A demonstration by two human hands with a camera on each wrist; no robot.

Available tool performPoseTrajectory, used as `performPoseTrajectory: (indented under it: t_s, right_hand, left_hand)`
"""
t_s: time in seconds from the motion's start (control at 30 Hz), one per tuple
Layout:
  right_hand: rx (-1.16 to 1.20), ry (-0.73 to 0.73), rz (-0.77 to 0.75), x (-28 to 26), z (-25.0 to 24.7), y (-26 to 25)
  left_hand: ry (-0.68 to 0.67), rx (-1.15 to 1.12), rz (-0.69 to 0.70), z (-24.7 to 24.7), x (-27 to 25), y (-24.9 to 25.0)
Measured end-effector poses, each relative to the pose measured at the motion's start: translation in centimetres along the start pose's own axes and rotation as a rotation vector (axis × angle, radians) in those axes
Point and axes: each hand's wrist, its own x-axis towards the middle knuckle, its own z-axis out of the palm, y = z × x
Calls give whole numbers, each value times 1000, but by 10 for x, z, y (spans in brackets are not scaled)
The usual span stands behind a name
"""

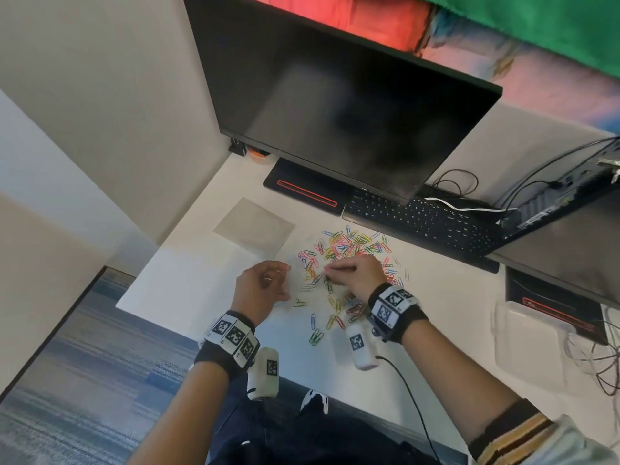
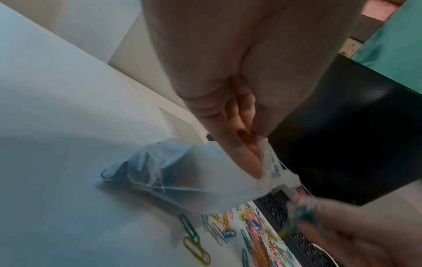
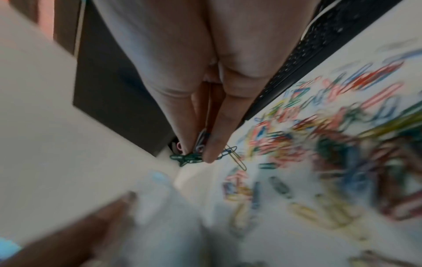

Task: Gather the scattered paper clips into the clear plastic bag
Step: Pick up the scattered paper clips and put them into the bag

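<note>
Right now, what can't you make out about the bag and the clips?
- Clear plastic bag mouth: left wrist view, left hand covers it.
- Bag contents: crumpled film blurs them.
- Clip count in right hand: fingers hide most.
- Scattered paper clips: right wrist view, motion-blurred.

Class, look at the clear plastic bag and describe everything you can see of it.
The clear plastic bag is thin, crinkled and translucent, its far end resting on the white desk. The left hand pinches its rim, holding the mouth up. A few clips seem to show through it. The right hand, gripping a bunch of paper clips, is at its mouth.
</note>
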Motion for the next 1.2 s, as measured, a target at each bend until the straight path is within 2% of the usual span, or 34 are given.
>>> performPoseTrajectory:
  t_s: [0.1, 0.2, 0.27, 0.43, 0.6, 0.7, 0.77, 0.83, 0.87, 0.93, 1.0, 1.13, 1.2]
  right_hand:
    - [300, -71, 0, -6, 8, -23]
    - [392, -102, 50, -9, 30, -21]
    - [295, -84, 23, -8, 42, -11]
    - [-145, -56, -114, -4, 57, -3]
    - [-459, -158, -363, -6, 57, -16]
    - [-372, -173, -417, -11, 50, -20]
    - [-145, -57, -345, -13, 40, -17]
    - [-114, 15, -292, -10, 35, -6]
    - [-237, -8, -300, -7, 35, 3]
    - [-582, -217, -339, -4, 49, 20]
    - [-797, -386, -449, -6, 69, 32]
    - [-1172, -561, -571, -36, 82, 65]
    - [-1305, -588, -652, -58, 74, 91]
  left_hand:
    - [-16, 6, -3, 7, -2, 1]
    - [-22, 7, -1, 10, -3, 4]
    - [-29, -5, 4, 11, -4, 4]
    - [-55, 16, 24, 9, -6, 3]
    - [-61, 14, 29, 6, -7, 1]
    - [-35, 17, 47, -3, -6, 1]
    - [-1, 20, 50, -13, -4, 1]
    - [37, 13, 50, -27, -1, 1]
    - [57, 13, 50, -33, 0, 1]
    - [87, 19, 55, -44, 2, 1]
    - [92, 29, 64, -48, 2, 4]
    - [83, 19, 69, -51, 1, 5]
    - [88, 1, 60, -49, 1, 2]
